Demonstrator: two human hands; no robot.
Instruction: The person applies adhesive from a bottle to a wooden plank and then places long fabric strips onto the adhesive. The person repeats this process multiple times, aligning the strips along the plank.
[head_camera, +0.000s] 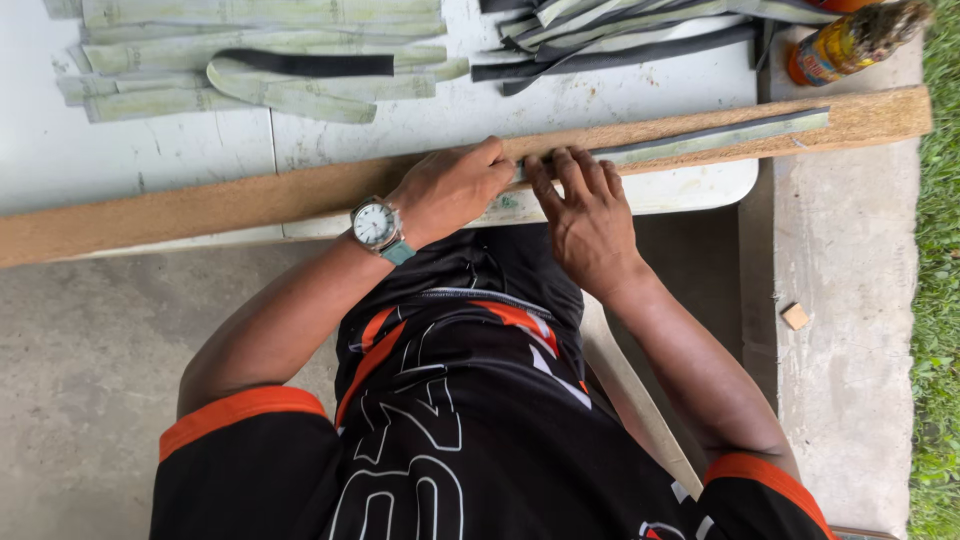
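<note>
Pressing flat, uncurled, gripping nothing: left hand (450, 188) and right hand (585, 215) on strip (715, 138) end, stretching toward 2 o'clock along board (200, 205).

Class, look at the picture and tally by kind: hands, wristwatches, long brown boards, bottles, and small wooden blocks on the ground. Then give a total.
Hands: 2, left hand and right hand
Wristwatch: 1
Long brown board: 1
Bottle: 1
Small wooden block: 1
Total: 6

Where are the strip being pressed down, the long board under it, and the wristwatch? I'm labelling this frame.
grey-green strip (715, 139): head view, on its flat middle stretch, right of the hands.
long brown board (200, 205): head view, on its bare top face.
wristwatch (374, 224): head view, on the dial.
</note>
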